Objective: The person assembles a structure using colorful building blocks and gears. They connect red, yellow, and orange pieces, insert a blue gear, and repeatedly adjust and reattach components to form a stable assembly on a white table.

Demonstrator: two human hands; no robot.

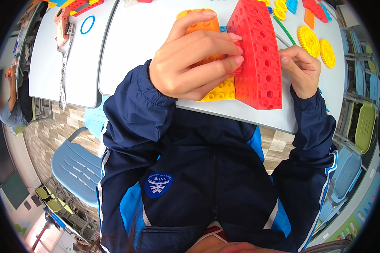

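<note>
Far L of the red block wall [257,63], a pinkish device [62,27] lies w/ its strap, then a blue ring [81,28]. Directly L of the wall is my left hand [194,61]: fingers bent, mostly close together, tips at a small red piece [237,71] by the wall's L face; thumb is hidden, so I can't tell if I pinch it. Under this hand are an orange block [204,26] and yellow block [221,92]. Just R of the wall, my right hand [302,69] has curled fingers w/ thumb near index; contact w/ the wall I can't tell. For good work, I think both sides need equal, gentle force, b/c the tall wall may tilt. Further R are yellow gears [309,41]. Containers: can't make out any; wall's holes look dark, inside n/a to see.
</note>
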